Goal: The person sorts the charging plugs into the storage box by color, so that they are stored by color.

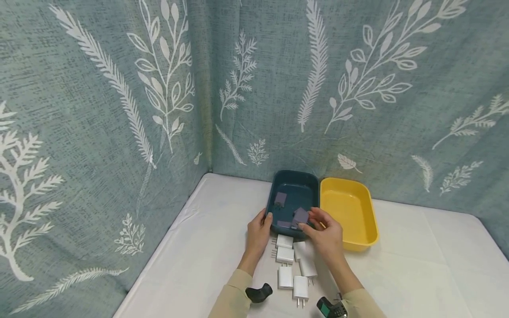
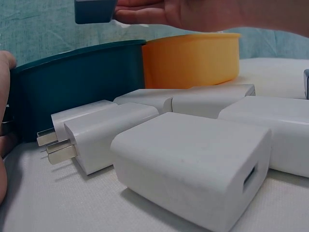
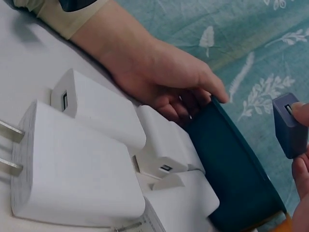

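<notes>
My right hand (image 1: 328,233) pinches a purple charger (image 1: 301,215) between thumb and fingers, above the near right corner of a dark teal bin (image 1: 301,191). In the right wrist view this charger (image 3: 287,126) shows a USB port near the thumb. Two more purple chargers lie in the bin, one toward the left (image 1: 280,199) and one at the near end (image 1: 283,224). With the thumb over its rim and fingers outside, my left hand (image 1: 257,234) grips the bin's near left side.
Several white chargers (image 1: 284,255) with metal prongs lie on the white tabletop (image 1: 413,269) between my forearms, close to the bin's near wall. A yellow bin (image 1: 350,212) stands against the teal bin's right side. Patterned blue-green curtains (image 1: 270,88) hang behind and at left.
</notes>
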`<state>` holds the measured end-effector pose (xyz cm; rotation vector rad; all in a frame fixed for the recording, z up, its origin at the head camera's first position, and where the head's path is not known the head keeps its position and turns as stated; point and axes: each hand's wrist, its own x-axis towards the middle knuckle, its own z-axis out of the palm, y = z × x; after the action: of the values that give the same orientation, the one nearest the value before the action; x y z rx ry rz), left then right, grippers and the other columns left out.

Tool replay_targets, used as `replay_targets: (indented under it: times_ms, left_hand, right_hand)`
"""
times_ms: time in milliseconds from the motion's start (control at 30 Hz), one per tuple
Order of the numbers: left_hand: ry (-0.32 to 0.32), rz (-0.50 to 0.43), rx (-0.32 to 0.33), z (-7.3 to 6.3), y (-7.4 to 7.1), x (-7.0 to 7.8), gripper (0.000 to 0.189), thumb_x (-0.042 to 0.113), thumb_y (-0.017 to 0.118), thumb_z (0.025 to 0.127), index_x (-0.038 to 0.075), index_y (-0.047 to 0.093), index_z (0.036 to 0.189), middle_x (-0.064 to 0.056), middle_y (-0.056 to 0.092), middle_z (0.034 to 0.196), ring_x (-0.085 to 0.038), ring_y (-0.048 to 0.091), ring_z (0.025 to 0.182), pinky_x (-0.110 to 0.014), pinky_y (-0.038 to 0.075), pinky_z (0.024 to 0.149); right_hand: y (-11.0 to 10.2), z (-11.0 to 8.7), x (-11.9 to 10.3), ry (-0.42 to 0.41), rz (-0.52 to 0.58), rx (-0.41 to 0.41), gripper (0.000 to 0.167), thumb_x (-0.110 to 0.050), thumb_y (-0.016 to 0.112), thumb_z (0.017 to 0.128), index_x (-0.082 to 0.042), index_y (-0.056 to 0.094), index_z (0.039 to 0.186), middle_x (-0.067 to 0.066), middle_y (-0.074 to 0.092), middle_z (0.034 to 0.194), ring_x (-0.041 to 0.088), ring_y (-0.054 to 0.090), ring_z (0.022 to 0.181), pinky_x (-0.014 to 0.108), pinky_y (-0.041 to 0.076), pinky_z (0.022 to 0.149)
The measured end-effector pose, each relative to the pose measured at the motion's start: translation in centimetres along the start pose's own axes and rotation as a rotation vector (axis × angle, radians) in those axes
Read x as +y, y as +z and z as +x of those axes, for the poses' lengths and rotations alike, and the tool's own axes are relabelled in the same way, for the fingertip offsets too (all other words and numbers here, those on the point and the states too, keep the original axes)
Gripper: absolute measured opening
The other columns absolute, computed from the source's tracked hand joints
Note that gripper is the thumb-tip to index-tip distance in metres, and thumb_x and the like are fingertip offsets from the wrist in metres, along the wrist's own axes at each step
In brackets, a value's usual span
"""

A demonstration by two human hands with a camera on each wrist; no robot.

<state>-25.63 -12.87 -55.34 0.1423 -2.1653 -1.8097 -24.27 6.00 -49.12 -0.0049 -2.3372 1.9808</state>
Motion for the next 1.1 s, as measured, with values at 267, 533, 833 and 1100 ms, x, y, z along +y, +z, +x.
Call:
replay_targets:
  times_ms: [267, 533, 833, 1100]
  left_hand:
    - [0.018, 0.01, 0.005, 0.0, 0.0, -0.1, 0.048, 0.029, 0.051, 0.101, -0.002, 0.052, 0.137, -0.02, 0.056, 0.139, -0.03, 0.054, 0.13, -0.041, 0.047, 0.108]
    - [0.027, 0.015, 0.011, 0.0, 0.0, -0.2, 0.047, 0.03, 0.051, 0.101, -0.001, 0.054, 0.135, -0.019, 0.058, 0.136, -0.029, 0.056, 0.128, -0.041, 0.048, 0.107]
    - [0.031, 0.017, 0.011, -0.1, -0.1, 0.0, 0.045, 0.028, 0.052, 0.101, -0.001, 0.055, 0.135, -0.019, 0.059, 0.135, -0.029, 0.057, 0.126, -0.041, 0.049, 0.106]
    - [0.041, 0.008, -0.002, -0.1, -0.2, -0.1, 0.048, 0.03, 0.051, 0.101, -0.002, 0.053, 0.136, -0.02, 0.058, 0.136, -0.031, 0.056, 0.127, -0.042, 0.048, 0.106]
  right_hand:
    - [0.8, 0.3, -0.3, -0.002, 0.005, -0.001, 0.057, -0.017, 0.084, 0.076, -0.014, 0.06, 0.127, 0.007, 0.063, 0.126, 0.019, 0.062, 0.116, 0.014, 0.05, 0.096]
    - [1.3, 0.6, -0.9, 0.003, 0.041, -0.002, 0.056, -0.014, 0.084, 0.076, -0.012, 0.06, 0.127, 0.008, 0.063, 0.126, 0.021, 0.062, 0.117, 0.024, 0.051, 0.1]
    - [1.9, 1.1, -1.0, -0.036, 0.025, 0.02, 0.055, -0.009, 0.083, 0.076, -0.01, 0.06, 0.126, 0.008, 0.064, 0.124, 0.021, 0.062, 0.116, 0.025, 0.051, 0.101]
    - [2.6, 1.4, -0.9, -0.009, 0.022, 0.021, 0.055, -0.013, 0.082, 0.078, -0.014, 0.059, 0.127, 0.006, 0.063, 0.125, 0.018, 0.061, 0.118, 0.024, 0.051, 0.101]
